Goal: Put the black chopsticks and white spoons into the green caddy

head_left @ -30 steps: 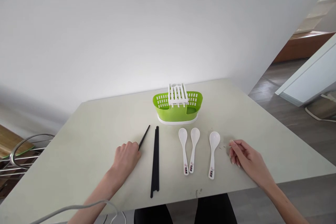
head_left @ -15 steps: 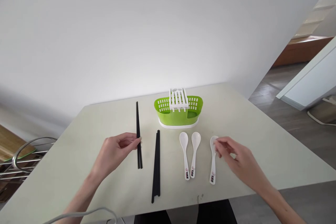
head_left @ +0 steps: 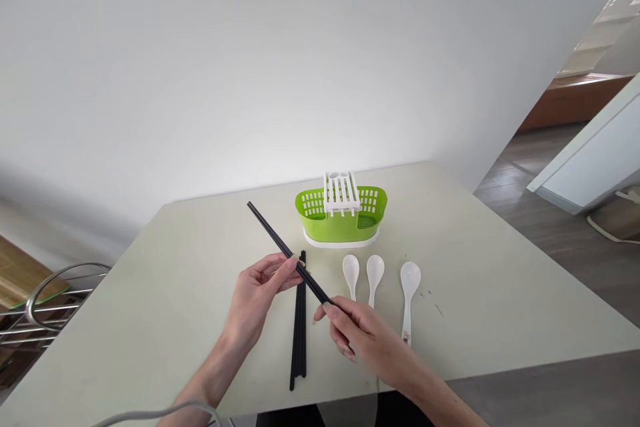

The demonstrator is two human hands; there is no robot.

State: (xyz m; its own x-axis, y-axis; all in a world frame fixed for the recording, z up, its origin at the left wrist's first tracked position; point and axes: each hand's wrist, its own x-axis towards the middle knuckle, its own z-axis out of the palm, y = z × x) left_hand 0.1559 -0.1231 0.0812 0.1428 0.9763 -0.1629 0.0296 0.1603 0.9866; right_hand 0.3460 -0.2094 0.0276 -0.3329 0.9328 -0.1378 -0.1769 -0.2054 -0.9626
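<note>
A pair of black chopsticks (head_left: 273,233) slants above the table, held by both hands. My left hand (head_left: 257,290) pinches them near the middle, while my right hand (head_left: 363,333) grips their lower right end. Beneath lies a bundle of several black chopsticks (head_left: 299,340), its upper part partly covered by my left fingers. To the right are three white spoons with bowls facing up: a left spoon (head_left: 351,271) and a middle spoon (head_left: 375,270), whose handles my right hand hides, and a right spoon (head_left: 411,280) just beyond that hand.
A green basket (head_left: 340,230) with a white slatted rack (head_left: 342,193) stands at the back of the pale table (head_left: 200,247), near the wall. A metal rack (head_left: 45,307) is at the far left. A grey cable (head_left: 160,412) crosses the near left edge.
My right hand has left the right spoon and moved left to grip the chopsticks' end. My left hand has moved right, tilting the chopsticks from upright to diagonal over the bundle.
</note>
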